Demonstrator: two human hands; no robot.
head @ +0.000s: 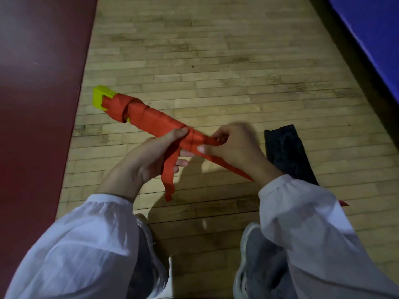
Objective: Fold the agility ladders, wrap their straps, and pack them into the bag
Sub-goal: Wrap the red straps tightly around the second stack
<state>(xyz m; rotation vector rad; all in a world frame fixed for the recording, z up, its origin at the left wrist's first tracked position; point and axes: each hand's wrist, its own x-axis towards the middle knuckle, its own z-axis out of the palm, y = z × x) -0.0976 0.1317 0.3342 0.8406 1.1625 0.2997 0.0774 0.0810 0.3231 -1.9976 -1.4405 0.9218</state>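
Hovering above the wooden floor (216,61), the folded yellow plastic ladder (98,99), wound in red fabric strap (151,120), is clasped by the left hand (149,156) and pinched by the right hand (235,147); its near end is hidden, probably behind the wrist.

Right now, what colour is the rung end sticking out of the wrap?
Rung end: yellow, head view.

1 wide-angle view from the person's head looks steeply down and forward at the wooden floor (216,61). The left hand (149,158) and right hand (235,147) sit near, mid-frame, with the wrapped ladder (146,119); shoes (250,255) edge the bottom.
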